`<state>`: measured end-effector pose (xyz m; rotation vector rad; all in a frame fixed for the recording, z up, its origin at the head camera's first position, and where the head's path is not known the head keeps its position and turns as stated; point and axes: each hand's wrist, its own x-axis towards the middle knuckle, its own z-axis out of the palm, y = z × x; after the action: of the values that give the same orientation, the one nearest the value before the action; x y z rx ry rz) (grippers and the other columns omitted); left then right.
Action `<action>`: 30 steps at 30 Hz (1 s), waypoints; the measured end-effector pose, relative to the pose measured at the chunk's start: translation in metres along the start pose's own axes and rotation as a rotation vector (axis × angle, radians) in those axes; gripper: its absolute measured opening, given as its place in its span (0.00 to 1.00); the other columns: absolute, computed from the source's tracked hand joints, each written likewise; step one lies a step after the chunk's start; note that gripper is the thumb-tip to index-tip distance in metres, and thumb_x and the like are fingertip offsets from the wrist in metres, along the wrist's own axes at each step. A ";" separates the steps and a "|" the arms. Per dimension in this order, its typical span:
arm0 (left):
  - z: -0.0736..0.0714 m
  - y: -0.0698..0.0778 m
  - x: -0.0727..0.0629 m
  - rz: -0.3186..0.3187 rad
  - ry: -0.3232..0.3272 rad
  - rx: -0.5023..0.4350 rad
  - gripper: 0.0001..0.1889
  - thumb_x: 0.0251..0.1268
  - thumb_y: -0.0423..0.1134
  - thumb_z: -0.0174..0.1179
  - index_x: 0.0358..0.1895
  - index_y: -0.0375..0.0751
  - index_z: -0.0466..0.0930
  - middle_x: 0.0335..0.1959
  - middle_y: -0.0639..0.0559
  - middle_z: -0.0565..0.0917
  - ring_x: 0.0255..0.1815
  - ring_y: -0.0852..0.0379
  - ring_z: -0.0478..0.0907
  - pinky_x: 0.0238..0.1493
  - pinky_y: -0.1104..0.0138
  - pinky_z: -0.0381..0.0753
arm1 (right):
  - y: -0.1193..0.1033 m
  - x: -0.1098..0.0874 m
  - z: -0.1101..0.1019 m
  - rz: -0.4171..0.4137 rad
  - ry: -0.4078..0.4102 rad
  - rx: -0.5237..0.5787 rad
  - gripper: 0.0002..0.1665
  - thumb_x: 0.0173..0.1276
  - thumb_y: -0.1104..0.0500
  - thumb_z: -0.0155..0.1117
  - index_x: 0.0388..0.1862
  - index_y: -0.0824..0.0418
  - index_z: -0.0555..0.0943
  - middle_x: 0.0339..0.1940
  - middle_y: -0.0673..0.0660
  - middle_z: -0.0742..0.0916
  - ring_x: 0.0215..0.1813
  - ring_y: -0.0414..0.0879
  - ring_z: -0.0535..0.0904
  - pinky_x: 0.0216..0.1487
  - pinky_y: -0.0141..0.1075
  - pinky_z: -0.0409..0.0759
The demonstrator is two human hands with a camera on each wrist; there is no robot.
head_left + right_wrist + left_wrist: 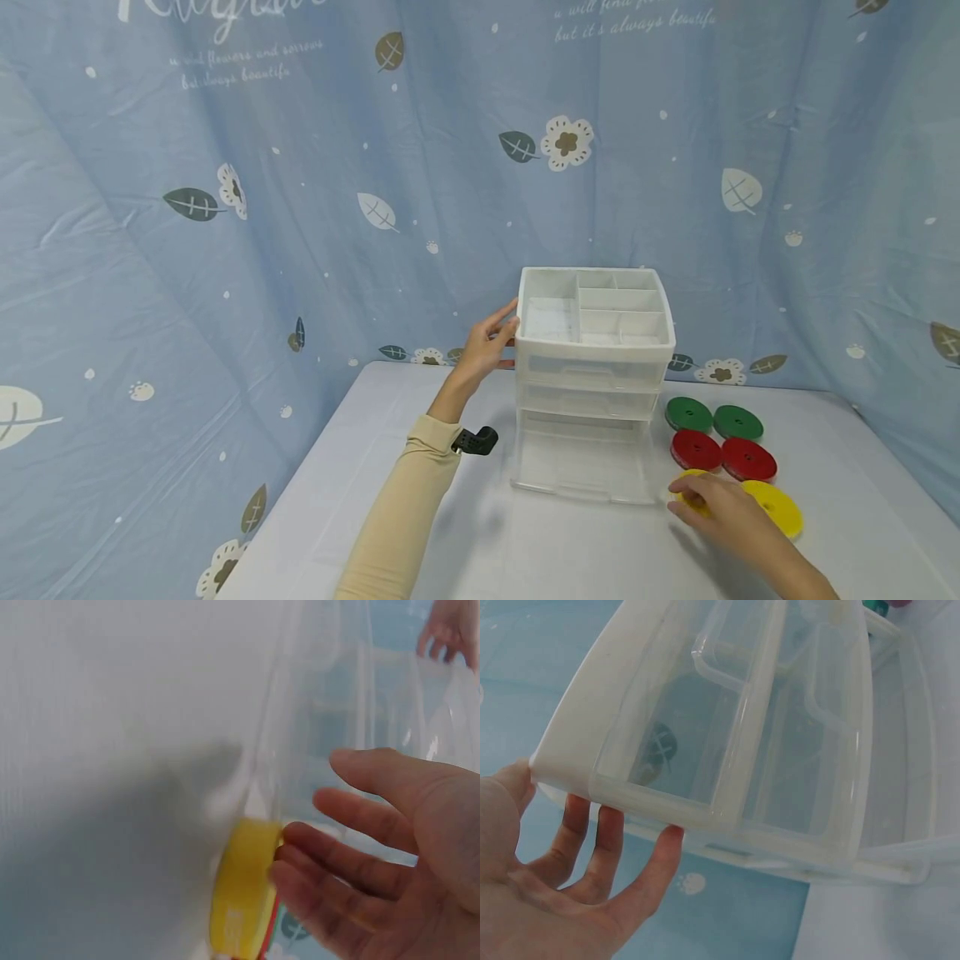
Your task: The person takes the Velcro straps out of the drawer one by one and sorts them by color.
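Observation:
A small white drawer unit [596,343] has its clear bottom drawer [585,458] pulled out. My left hand [483,348] rests spread fingers against the unit's left side; in the left wrist view the fingertips touch the edge of its plastic body [660,802]. My right hand [723,508] is over the nearer-left yellow disc [244,889], just right of the drawer's front corner. Its fingers are loosely bent with a gap between thumb and fingers, fingertips right at the disc's edge. The hand partly hides this disc in the head view.
Beside the unit lie another yellow disc [776,508], two red discs [696,450] and two green discs [688,415], in pairs. Divided compartments [551,317] form the unit's top. A blue patterned curtain [450,167] hangs behind the white table [570,550].

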<state>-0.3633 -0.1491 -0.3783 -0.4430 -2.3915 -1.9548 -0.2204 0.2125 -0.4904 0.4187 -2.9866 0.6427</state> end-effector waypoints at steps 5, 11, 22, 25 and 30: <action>0.000 0.000 0.000 -0.002 0.001 0.004 0.26 0.75 0.55 0.50 0.73 0.73 0.60 0.62 0.42 0.74 0.58 0.46 0.78 0.53 0.50 0.85 | -0.018 0.002 0.007 0.003 -0.043 0.129 0.08 0.59 0.53 0.74 0.36 0.53 0.87 0.29 0.42 0.85 0.29 0.31 0.74 0.34 0.24 0.83; 0.000 0.001 0.000 -0.001 0.005 0.012 0.25 0.76 0.54 0.50 0.73 0.73 0.60 0.62 0.42 0.74 0.58 0.46 0.78 0.52 0.51 0.86 | -0.031 0.004 0.022 -0.035 -0.207 0.368 0.18 0.66 0.49 0.69 0.47 0.60 0.85 0.34 0.47 0.87 0.30 0.34 0.77 0.31 0.24 0.82; 0.001 -0.001 0.001 0.003 0.005 0.023 0.26 0.76 0.55 0.50 0.74 0.72 0.60 0.60 0.44 0.76 0.57 0.47 0.78 0.52 0.50 0.86 | -0.050 0.018 0.057 0.040 -0.385 0.800 0.31 0.73 0.48 0.61 0.61 0.71 0.76 0.44 0.60 0.88 0.39 0.48 0.85 0.37 0.34 0.88; 0.001 -0.001 0.000 0.003 0.003 0.020 0.25 0.75 0.55 0.50 0.73 0.74 0.61 0.61 0.43 0.75 0.57 0.46 0.78 0.54 0.48 0.85 | -0.054 0.019 0.062 0.092 -0.431 0.917 0.35 0.74 0.46 0.58 0.65 0.74 0.72 0.47 0.61 0.88 0.43 0.49 0.86 0.43 0.37 0.89; 0.001 0.000 -0.001 0.002 0.002 0.016 0.25 0.75 0.55 0.50 0.73 0.74 0.61 0.62 0.44 0.74 0.57 0.47 0.78 0.53 0.49 0.85 | -0.062 0.019 0.067 0.265 -0.499 1.162 0.43 0.74 0.43 0.57 0.71 0.76 0.63 0.52 0.59 0.87 0.49 0.47 0.86 0.53 0.37 0.86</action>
<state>-0.3626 -0.1487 -0.3785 -0.4425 -2.4032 -1.9333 -0.2214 0.1256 -0.5250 0.2084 -2.6914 2.6077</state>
